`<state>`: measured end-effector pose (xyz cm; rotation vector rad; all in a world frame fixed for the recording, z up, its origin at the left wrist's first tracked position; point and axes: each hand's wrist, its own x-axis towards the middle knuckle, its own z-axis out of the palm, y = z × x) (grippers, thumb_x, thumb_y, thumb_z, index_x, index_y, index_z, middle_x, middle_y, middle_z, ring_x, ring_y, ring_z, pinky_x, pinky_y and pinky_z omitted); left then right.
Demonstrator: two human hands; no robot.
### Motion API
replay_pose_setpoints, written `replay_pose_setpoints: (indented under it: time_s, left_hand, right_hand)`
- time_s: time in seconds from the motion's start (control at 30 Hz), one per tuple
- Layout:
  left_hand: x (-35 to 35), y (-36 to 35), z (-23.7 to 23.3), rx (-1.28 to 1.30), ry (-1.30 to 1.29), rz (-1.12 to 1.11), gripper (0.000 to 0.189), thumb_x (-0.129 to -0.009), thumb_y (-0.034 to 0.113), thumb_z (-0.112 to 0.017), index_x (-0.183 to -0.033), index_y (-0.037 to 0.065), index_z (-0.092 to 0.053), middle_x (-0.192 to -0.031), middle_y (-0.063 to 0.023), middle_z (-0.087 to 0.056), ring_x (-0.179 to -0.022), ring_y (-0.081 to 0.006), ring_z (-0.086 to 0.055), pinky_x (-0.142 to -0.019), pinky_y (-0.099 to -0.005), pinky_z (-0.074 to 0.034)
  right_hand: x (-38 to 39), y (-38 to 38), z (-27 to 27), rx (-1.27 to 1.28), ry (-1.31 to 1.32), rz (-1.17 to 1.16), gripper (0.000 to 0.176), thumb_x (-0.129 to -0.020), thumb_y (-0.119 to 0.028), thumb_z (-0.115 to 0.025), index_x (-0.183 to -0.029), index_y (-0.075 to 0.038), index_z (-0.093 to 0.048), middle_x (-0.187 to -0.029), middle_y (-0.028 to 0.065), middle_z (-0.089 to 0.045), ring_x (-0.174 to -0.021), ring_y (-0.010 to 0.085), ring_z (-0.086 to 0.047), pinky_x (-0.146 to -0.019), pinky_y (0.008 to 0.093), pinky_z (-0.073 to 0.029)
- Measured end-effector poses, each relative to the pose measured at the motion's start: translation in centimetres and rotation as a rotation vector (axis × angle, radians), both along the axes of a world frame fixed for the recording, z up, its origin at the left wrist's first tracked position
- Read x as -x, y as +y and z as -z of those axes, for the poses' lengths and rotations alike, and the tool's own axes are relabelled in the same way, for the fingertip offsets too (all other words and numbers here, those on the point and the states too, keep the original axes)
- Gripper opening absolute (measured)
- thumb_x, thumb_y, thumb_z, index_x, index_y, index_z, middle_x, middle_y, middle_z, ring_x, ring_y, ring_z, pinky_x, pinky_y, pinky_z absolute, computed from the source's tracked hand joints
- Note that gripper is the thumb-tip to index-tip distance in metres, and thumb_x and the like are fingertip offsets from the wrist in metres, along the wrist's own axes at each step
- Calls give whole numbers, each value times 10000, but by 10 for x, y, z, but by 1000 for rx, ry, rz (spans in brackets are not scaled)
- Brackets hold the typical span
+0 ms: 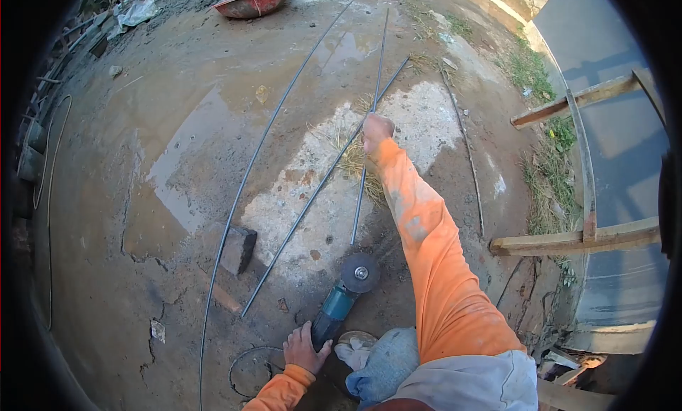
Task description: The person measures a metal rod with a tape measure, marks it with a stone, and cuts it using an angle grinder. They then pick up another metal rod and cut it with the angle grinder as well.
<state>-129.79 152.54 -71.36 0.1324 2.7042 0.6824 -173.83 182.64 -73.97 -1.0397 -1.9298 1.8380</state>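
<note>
My right hand (378, 130) is reached far forward, closed in a fist around a thin steel rod (358, 205) near where it crosses a second steel rod (305, 206). The fist hides part of the crossing. My left hand (304, 348) is down by my foot, gripping the body of a green and black angle grinder (337, 306). The grinder's dark cutting disc (361, 272) faces up, just below the near end of the held rod, apart from it. A longer, curved rod (250, 162) lies to the left.
A dark block (238, 250) sits between the long rod and the second rod. Dry straw (353, 159) lies on a pale concrete patch (426, 112). A red basin (253, 2) stands at the back. Wooden-braced panels (611, 176) line the right; a cable (50, 212) runs along the left.
</note>
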Motion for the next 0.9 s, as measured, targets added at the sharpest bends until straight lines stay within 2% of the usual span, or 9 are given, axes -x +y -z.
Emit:
replay_pose_setpoints:
  time_s: [0.03,0.07,0.13,0.17,0.3,0.5,0.77,0.83,0.9]
  left_hand:
    - [0,3,5,46,-16,9,674,-664,444,-714,-1164,46,-501,-1010,-149,-547,-970,-328,-535,-801,-432,-425]
    - [2,5,7,39,10,19,674,-664,444,-714,-1164,46,-501,-1010,-149,-547,-970,-328,-535,-801,-432,-425]
    - [3,5,6,92,-14,34,681,-653,476,-714,-1153,65,-502,-1000,-131,-539,-977,-316,-535,-808,-442,-418]
    - [5,5,5,92,1,40,681,-653,476,-714,-1153,65,-502,-1000,-131,-539,-977,-316,-535,-808,-442,-418]
    - [5,9,-1,168,-117,83,785,-626,545,-719,-1191,64,-463,-1076,-129,-537,-1043,-303,-521,-854,-464,-396]
    - [10,15,-5,207,-301,35,856,-611,530,-753,-1230,48,-409,-1156,-131,-514,-1111,-302,-499,-895,-469,-375]
    - [6,23,1,240,-298,-23,819,-637,466,-744,-1255,70,-381,-1171,-126,-503,-1135,-298,-478,-918,-507,-347]
    - [7,22,0,272,-300,-21,820,-637,465,-743,-1260,76,-380,-1175,-125,-501,-1142,-296,-472,-926,-517,-339]
    - [6,21,-1,254,-315,-18,830,-635,470,-740,-1272,84,-374,-1186,-125,-495,-1151,-297,-463,-940,-519,-330]
  right_hand:
    - [-6,23,-15,136,-37,149,163,-777,-138,-490,-692,-21,-565,-639,133,-583,-525,222,-562,-455,355,-422]
    - [-16,71,-3,-485,-185,-137,179,-762,-150,-509,-692,-5,-586,-695,160,-614,-592,259,-604,-516,368,-462]
    - [-51,124,-9,-959,-341,-147,218,-746,-185,-539,-733,12,-632,-798,204,-646,-730,324,-649,-646,397,-509]
    - [-77,132,-22,-799,-342,115,247,-743,-209,-549,-774,12,-656,-843,220,-647,-800,354,-651,-713,414,-516]
    - [-192,203,-9,-956,-462,157,275,-792,-249,-549,-900,-31,-678,-869,231,-641,-868,380,-626,-791,433,-487]
    - [-284,196,-8,-811,-427,217,295,-824,-259,-561,-928,-2,-662,-873,230,-643,-866,385,-621,-784,432,-484]
    - [-135,160,-13,-686,-412,126,395,-793,-286,-465,-947,17,-667,-1000,217,-637,-987,354,-604,-873,407,-464]
    - [-69,169,-9,-483,-296,70,427,-799,-291,-462,-985,46,-647,-1037,251,-615,-1004,360,-598,-903,391,-452]
    - [-52,142,-19,-517,-227,-61,444,-791,-316,-500,-1133,-47,-587,-1118,237,-586,-1061,329,-575,-945,376,-427]
